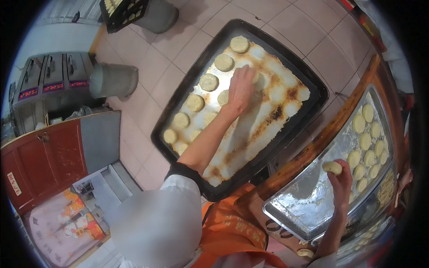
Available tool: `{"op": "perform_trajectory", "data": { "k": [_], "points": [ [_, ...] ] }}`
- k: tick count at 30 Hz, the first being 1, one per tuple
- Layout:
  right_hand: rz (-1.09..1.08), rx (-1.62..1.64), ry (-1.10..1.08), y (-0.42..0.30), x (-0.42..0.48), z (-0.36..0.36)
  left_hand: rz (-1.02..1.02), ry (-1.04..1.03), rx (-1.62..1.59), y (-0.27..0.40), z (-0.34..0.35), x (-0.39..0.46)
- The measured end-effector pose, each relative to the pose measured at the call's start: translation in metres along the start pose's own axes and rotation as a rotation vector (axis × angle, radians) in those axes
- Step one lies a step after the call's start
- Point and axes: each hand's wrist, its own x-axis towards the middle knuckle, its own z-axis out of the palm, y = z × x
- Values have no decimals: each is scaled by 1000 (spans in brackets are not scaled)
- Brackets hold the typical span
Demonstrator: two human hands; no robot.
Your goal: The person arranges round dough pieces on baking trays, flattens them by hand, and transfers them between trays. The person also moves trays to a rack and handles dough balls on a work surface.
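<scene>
My left hand (242,85) reaches over a large dark-rimmed baking tray (305,72), its fingers curled down on a pale dough disc (256,77) that is mostly hidden beneath them. Rows of flat round dough discs (208,82) lie along the left part of this tray, some partly covered by my forearm. The tray's surface is shiny with brown, burnt stains. At the right, my right hand (342,174) holds another dough disc (332,168) between thumb and fingers, above a silver metal tray (301,197). Several floured dough discs (365,141) lie on that tray's far part.
A wooden table edge (321,147) runs between the trays. Grey bins (114,80) stand on the tiled floor, near an appliance with red displays (53,87). Another tray of dough pieces (124,10) is at the top left. Metal ring cutters (273,225) lie below the silver tray.
</scene>
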Motion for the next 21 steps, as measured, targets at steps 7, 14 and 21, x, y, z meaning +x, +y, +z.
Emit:
{"op": "perform_trajectory", "data": {
  "k": [7,14,21],
  "points": [
    [-258,-190,-170,-26,115,96,-72,100,-58,-21,7,-3],
    [-639,-637,7,-46,247,194,-110,-54,-55,-26,6,16],
    [-754,-806,-19,-5,263,218,-65,-17,-106,-32,2,11]
  ]
}}
